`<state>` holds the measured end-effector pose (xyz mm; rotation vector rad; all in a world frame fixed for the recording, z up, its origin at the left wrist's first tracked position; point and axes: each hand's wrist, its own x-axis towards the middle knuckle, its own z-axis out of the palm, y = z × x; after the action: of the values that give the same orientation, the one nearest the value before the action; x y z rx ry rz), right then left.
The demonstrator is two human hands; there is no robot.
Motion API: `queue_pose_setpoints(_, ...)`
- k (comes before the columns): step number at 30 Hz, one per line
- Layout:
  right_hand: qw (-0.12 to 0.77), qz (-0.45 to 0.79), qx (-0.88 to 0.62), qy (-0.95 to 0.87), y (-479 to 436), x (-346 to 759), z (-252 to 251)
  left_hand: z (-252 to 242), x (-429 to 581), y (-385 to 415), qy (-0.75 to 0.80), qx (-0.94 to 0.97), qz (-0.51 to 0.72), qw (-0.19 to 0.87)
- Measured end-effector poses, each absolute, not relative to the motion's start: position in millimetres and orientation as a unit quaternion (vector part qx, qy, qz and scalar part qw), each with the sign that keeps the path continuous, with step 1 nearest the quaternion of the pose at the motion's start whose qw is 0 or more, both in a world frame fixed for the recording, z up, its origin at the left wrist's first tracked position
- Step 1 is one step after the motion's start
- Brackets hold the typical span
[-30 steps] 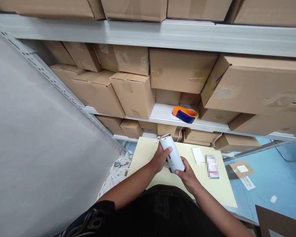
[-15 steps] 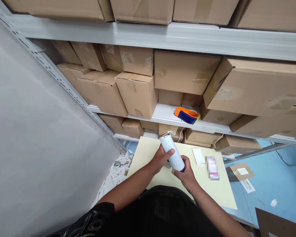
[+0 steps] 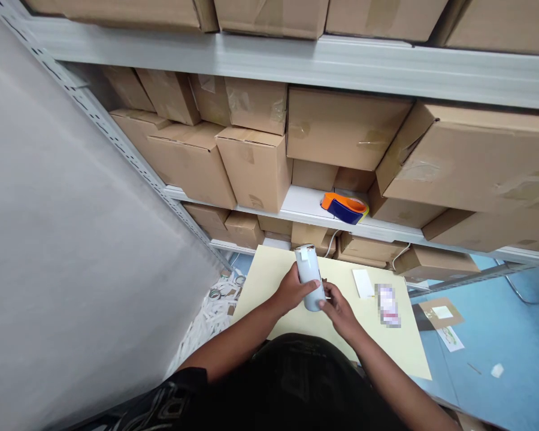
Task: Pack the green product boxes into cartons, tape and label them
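Turned about its long axis and brought nearer upright since half a second ago, the smooth, pale blue-white, slim cylindrical container (image 3: 309,270) now shows me a different face, with its short pale strap (image 3: 304,254) lying down the front near the top; earlier that strap looped out beyond the end. From the left, loose white strips (image 3: 200,344) are heaped on the floor beside the cream rectangular surface (image 3: 259,272). Next comes my left grip (image 3: 293,291), closed around the container, thumb laid across its front below the middle. The container is held above the surface, its top leaning slightly left; a coppery brown rim rings that top, the body has a soft sheen, and a narrow dark mark runs along its right edge. My right grip (image 3: 340,312) has its thumb at the lower right of the container and the fingers curled beside it; I cannot tell whether they are closed on it. Past it, an orange and dark blue plastic tape dispenser (image 3: 345,208) sits on the shelf, and a white rectangular card (image 3: 363,284) and a pixelated purplish item (image 3: 388,305) lie on the surface.
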<state>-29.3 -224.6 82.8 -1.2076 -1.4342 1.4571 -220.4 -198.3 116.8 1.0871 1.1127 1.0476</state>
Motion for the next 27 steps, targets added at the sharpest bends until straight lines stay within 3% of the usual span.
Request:
queue_pose_setpoints(4, 0.398, 0.519, -0.456, -0.604, -201.8, -22.2, 113.9, 115.8, -225.6, -205.2, 0.488, 0.561, 0.374, 0.554)
queue_pose_setpoints(8, 0.339, 0.440, -0.508, -0.659, -182.5, -32.8, 147.1, 124.7, -219.7, -207.6, 0.464, 0.631, 0.334, 0.524)
queue_pose_setpoints(13, 0.312, 0.412, -0.539, -0.665, -182.1, -37.4, 146.4, 127.2, -213.7, -206.8, 0.465, 0.661, 0.327, 0.490)
queue_pose_setpoints(20, 0.444, 0.384, -0.573, -0.572, -177.2, -14.3, 131.0, 106.3, -226.2, -188.7, 0.429, 0.688, 0.358, 0.462)
queue_pose_setpoints(24, 0.525, 0.316, -0.641, -0.461, -164.9, 17.9, 131.7, 62.6, -237.9, -162.2, 0.585, 0.624, 0.344, 0.388)
queue_pose_setpoints(27, 0.547, 0.286, -0.657, -0.433, -157.8, 27.0, 128.9, 27.2, -239.4, -145.2, 0.657, 0.550, 0.267, 0.441)
